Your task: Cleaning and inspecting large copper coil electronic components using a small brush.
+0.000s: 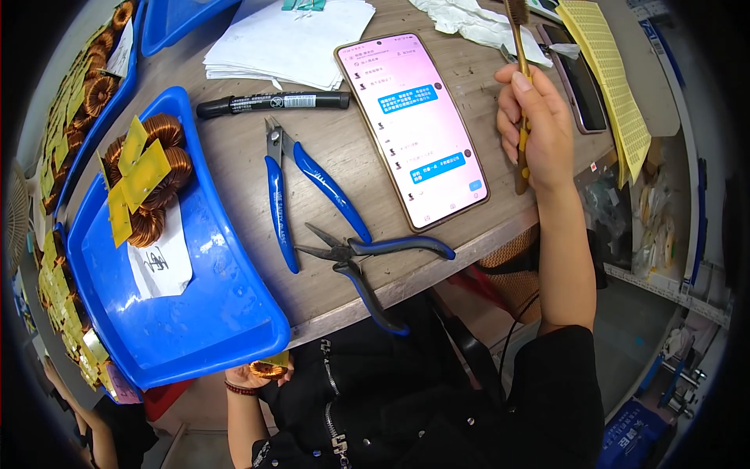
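My right hand [539, 121] is closed around the handle of a brown brush [517, 37], held upright over the table's right side with its bristles at the far end. Low at the near edge, my left hand [245, 377] grips a copper-wound ring coil [268, 370] with yellow tape on it. The rim of a blue tray [273, 341] hides part of that hand and coil. Inside this tray, several similar taped coils [166, 168] are heaped at the far end, next to a marked paper slip [166, 262].
Blue-handled cutters [332, 191] and pliers [341, 253] lie open near the table edge. Beyond are a black marker [273, 102], a lit phone [414, 129] and white papers [281, 43]. Another phone [574, 86] and yellow sheets [609, 70] sit right. Another person's arm [82, 406] shows lower left.
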The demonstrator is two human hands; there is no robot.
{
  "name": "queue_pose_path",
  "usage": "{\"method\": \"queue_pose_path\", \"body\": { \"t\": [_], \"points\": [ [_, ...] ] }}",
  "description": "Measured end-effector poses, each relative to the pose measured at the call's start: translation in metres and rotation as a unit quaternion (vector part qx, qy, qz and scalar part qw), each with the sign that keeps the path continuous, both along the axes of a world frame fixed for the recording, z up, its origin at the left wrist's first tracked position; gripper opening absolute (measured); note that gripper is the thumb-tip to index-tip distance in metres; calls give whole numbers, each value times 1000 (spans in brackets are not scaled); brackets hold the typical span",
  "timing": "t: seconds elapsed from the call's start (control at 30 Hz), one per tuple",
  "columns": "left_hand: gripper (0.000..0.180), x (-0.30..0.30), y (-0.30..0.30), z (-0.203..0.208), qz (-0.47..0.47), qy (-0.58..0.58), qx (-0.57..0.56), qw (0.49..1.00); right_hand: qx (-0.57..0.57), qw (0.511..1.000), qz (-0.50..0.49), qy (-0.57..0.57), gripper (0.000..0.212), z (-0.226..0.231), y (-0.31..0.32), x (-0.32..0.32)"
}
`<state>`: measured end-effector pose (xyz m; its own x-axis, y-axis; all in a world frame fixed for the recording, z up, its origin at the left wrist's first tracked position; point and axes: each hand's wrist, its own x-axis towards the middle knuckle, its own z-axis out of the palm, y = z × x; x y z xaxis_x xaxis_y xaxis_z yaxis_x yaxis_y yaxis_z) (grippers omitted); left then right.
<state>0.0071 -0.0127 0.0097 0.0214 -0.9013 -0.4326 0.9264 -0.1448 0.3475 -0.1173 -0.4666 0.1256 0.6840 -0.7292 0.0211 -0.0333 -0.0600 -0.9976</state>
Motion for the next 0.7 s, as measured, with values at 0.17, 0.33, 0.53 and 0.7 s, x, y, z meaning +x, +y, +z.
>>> {"method": "queue_pose_path", "body": {
  "t": [0.17,0.33,0.53,0.7],
  "points": [
    [53,-3,4,5,-4,-10,3,1000,4,1000,-8,1,24,3,1,0],
    [53,-12,17,13,-4,-22,-1,1000,22,1000,-20,-7,24,6,3,2],
    [51,-27,16,35,-8,-131,-32,991,31,998,-46,-23,23,9,4,0],
    [50,-33,20,56,37,-138,-69,987,5,997,-42,60,26,20,29,-27]
  ]
}}
